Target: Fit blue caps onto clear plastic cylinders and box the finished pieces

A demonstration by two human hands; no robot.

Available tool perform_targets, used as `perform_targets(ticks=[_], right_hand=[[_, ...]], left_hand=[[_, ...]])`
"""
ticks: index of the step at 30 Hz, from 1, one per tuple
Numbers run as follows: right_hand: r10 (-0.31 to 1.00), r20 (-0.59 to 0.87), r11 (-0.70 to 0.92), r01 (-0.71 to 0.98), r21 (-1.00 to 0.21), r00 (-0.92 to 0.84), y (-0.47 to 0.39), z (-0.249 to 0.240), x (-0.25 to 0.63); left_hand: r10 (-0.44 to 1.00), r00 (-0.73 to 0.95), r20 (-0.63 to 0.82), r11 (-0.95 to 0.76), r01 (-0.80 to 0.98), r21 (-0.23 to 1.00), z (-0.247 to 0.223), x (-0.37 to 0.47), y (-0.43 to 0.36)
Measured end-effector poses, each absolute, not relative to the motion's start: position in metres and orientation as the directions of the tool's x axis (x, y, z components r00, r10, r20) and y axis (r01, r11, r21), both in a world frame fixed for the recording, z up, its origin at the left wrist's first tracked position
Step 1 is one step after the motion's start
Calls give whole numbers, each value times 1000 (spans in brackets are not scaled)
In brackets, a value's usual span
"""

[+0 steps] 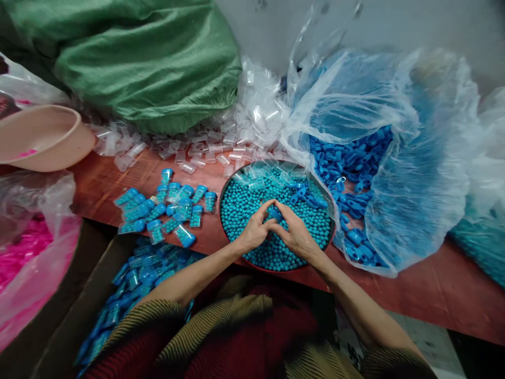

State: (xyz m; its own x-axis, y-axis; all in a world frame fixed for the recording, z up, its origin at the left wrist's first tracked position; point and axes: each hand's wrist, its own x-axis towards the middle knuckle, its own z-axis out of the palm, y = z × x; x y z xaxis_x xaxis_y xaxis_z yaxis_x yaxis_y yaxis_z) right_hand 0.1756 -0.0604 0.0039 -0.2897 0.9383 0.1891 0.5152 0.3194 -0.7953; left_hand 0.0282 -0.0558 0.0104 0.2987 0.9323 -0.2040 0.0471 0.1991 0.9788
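Note:
My left hand [255,229] and my right hand [294,231] meet over a round tray [223,223] full of small turquoise balls [272,258]. Their fingers close around a small blue cap [275,214]; whether a clear tube is fixed to it is hidden by my fingers. Several clear tubes [256,184] lie on the balls at the tray's far side. Beside them, at the right, is a little heap of loose blue caps [305,196]. To the left of the tray, filled tubes with blue caps [183,209] lie scattered on the reddish table [98,189].
A plastic bag of blue caps [351,158] spreads open at the right. Empty clear tubes [221,152] are piled behind the tray, beside a green sack [150,63]. A beige basin [47,137] and pink pieces in a bag [27,252] are at the left. Capped tubes fill a box [67,310] below.

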Motion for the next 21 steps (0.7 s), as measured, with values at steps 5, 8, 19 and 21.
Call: perform_targets(ticks=[5, 8, 19, 21], right_hand=[[846, 273, 519, 591, -618, -457, -63, -5, 173], [826, 317, 562, 651, -510, -465, -63, -1, 172], [869, 311, 485, 789, -377, -385, -75, -3, 156], [869, 312, 493, 730, -473, -385, -75, -4, 156]], left_hand=[[940, 312, -136, 144, -5, 990, 11, 27, -54], [933, 331, -140, 146, 8, 989, 10, 25, -53], [966, 187, -181, 179, 28, 983, 1, 35, -64], [958, 201, -203, 212, -25, 977, 2, 35, -63]])
